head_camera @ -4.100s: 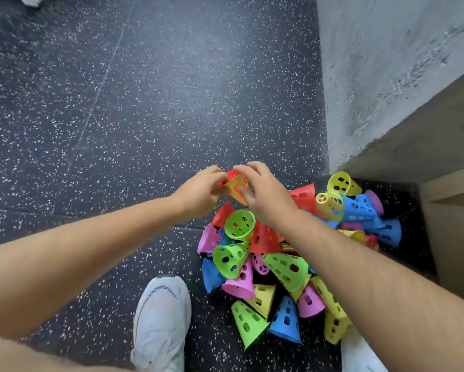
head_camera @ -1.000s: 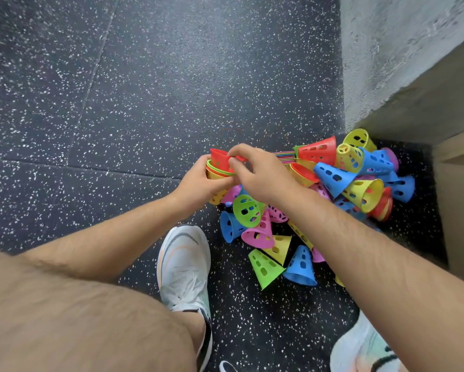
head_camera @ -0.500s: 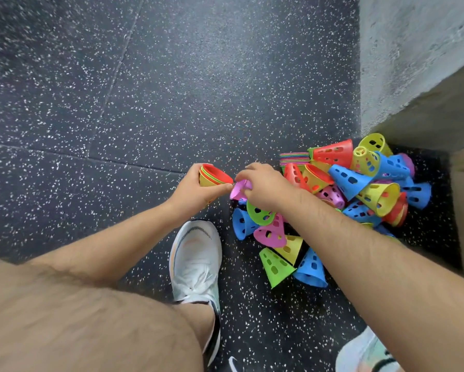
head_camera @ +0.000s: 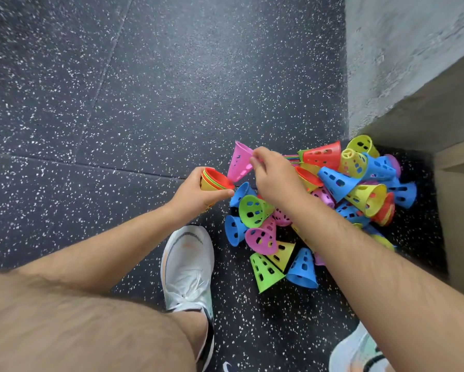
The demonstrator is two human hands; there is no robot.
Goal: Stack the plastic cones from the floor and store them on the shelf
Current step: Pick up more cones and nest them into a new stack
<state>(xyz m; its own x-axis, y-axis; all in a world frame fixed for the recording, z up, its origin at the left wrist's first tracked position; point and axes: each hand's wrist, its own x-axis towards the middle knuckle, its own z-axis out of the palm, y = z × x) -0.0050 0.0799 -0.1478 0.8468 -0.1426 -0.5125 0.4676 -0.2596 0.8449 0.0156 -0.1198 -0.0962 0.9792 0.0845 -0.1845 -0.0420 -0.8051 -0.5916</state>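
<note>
From the head view, the left hand [head_camera: 198, 196] has its grip wrapped round a small stack of cones [head_camera: 215, 181], with a red one on the inside; the right hand [head_camera: 275, 181] has its grip pinched on a pink cone [head_camera: 238, 163] near the wide rim; the pink cone's small end points down, just beside the mouth of the stack; the big pile of cones [head_camera: 333, 194] lies on the dark dotted floor [head_camera: 145, 103] by the grey wall [head_camera: 400, 49]; a white shoe [head_camera: 188, 267] is near the pile.
</note>
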